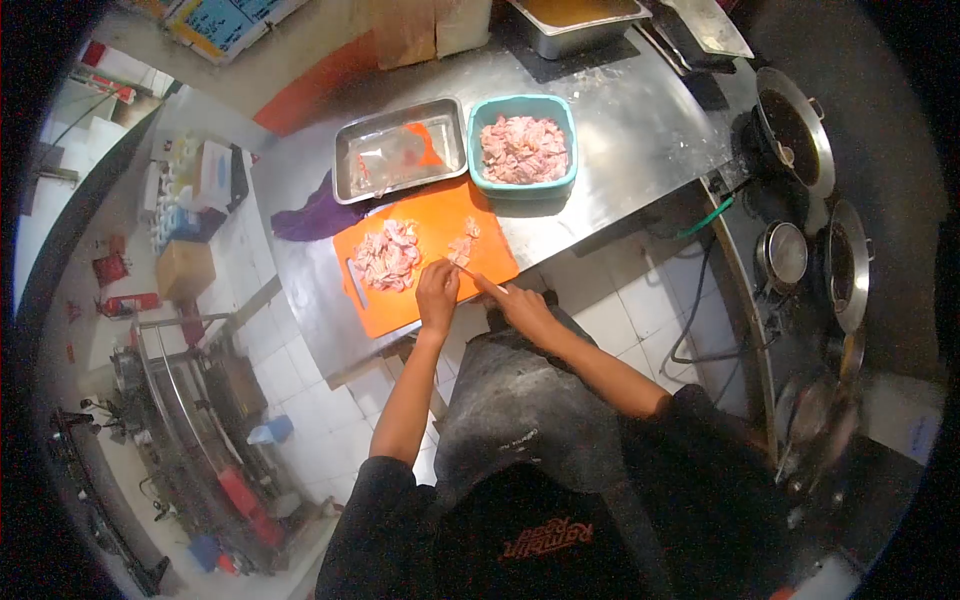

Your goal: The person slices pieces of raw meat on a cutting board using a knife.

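An orange cutting board (440, 205) lies at the near edge of the steel table. On its left half is a heap of raw meat pieces (385, 258), and a few smaller meat pieces (466, 238) lie to the right. My left hand (437, 293) is closed at the board's near side, fingertips on a bit of meat beside the smaller pieces. My right hand (522, 310) grips a knife (466, 271), its blade pointing left toward my left fingertips. Most of the knife handle is hidden in the fist.
Behind the board stand a steel tray (385, 187) and a teal tub (520, 192) full of raw meat. A purple cloth (315, 217) lies left of the board. Woks (795, 130) line the stove at right. A steel pan (580, 40) sits at the back of the table.
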Motion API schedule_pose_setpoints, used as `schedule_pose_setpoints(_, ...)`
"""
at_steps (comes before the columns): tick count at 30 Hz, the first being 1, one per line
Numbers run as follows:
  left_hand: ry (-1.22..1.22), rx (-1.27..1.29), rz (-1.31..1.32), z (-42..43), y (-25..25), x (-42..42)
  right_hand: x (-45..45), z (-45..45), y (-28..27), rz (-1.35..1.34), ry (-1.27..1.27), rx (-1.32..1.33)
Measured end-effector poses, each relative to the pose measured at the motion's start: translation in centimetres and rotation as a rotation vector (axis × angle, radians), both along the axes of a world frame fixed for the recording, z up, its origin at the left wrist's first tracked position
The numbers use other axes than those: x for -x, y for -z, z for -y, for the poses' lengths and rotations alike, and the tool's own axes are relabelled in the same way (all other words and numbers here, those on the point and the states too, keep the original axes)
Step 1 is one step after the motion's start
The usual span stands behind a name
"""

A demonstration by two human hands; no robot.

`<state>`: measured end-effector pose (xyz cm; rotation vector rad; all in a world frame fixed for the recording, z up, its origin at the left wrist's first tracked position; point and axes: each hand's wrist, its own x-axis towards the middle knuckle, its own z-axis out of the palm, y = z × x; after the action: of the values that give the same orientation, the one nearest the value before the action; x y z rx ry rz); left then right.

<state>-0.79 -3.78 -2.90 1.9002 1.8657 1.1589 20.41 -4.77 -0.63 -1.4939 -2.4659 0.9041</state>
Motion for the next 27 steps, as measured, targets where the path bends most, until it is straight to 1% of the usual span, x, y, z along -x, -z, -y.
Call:
schedule_pose_setpoints(1,0.001,-0.012,-0.005,0.1,0.0,0.0,0.5,-0.8,-0.2,0.028,0.009,0.022)
schedule_pose_setpoints(3,0.002,0.043,-0.019,-0.2,0.0,0.1,0.6,-2.9,-1.0,0.046,0.016,0.025)
schedule_pose_setpoints(5,0.016,0.05,-0.001,-0.2,0.1,0.4,-1.1,-3.9,-1.9,-0.055,0.03,0.101)
schedule_pose_setpoints(6,0.032,0.066,0.025,-0.4,-0.1,0.3,-1.8,-4.3,-1.1,-0.059,0.035,0.092)
schedule_pose_setpoints(8,0.026,0.094,0.035,-1.6,-1.0,0.2,-2.8,-5.1,1.3,-0.283,0.057,-0.011)
schedule_pose_setpoints(9,0.036,0.051,-0.06,-2.7,-1.6,0.0,-3.5,-5.9,-1.7,-0.188,0.069,0.157)
schedule_pose_setpoints(10,0.044,0.011,-0.154,-3.7,-2.0,-0.1,-4.1,-6.0,-2.2,-0.184,0.065,0.152)
schedule_pose_setpoints(11,0.124,0.07,-0.152,-5.0,-2.4,-0.2,-5.0,-5.9,-2.7,-0.313,0.102,0.156)
schedule_pose_setpoints(12,0.12,0.066,-0.147,-6.1,-2.7,-0.7,-5.9,-5.8,-3.2,-0.442,0.138,0.161)
schedule_pose_setpoints(14,0.287,0.199,-0.394,-8.3,-3.8,-1.9,-7.8,-5.7,-4.0,-0.47,0.137,0.189)
schedule_pose_setpoints(15,0.308,0.132,-0.342,-8.9,-3.7,-2.5,-8.9,-5.7,-4.4,-0.501,0.139,0.226)
schedule_pose_setpoints(16,0.308,0.13,-0.339,-9.5,-3.3,-2.8,-9.9,-5.7,-4.8,-0.499,0.139,0.223)
schedule_pose_setpoints(18,0.498,0.352,-0.303,-10.0,-2.8,-2.9,-11.3,-5.3,-5.3,-0.493,0.166,0.281)
schedule_pose_setpoints(19,0.493,0.352,-0.308,-9.6,-3.1,-3.1,-12.1,-5.1,-4.8,-0.498,0.161,0.281)
schedule_pose_setpoints(21,0.328,0.478,0.004,-8.8,-3.8,-3.7,-13.4,-5.1,-4.1,-0.532,0.16,0.23)
schedule_pose_setpoints(22,0.329,0.473,-0.003,-8.8,-3.1,-3.1,-13.9,-5.3,-4.9,-0.538,0.16,0.223)
schedule_pose_setpoints(24,0.338,0.34,-0.12,-8.5,-1.8,-1.6,-15.0,-4.9,-6.2,-0.505,0.222,0.337)
schedule_pose_setpoints(25,0.302,0.345,-0.005,-8.7,-3.6,-2.1,-15.6,-4.9,-5.9,-0.51,0.219,0.335)
schedule_pose_setpoints(26,0.3,0.341,-0.01,-9.3,-5.4,-2.5,-16.2,-4.9,-5.6,-0.541,0.225,0.233)
schedule_pose_setpoints(27,0.276,0.216,0.035,-10.1,-8.7,-3.4,-16.6,-4.7,-5.4,-0.57,0.232,0.138)
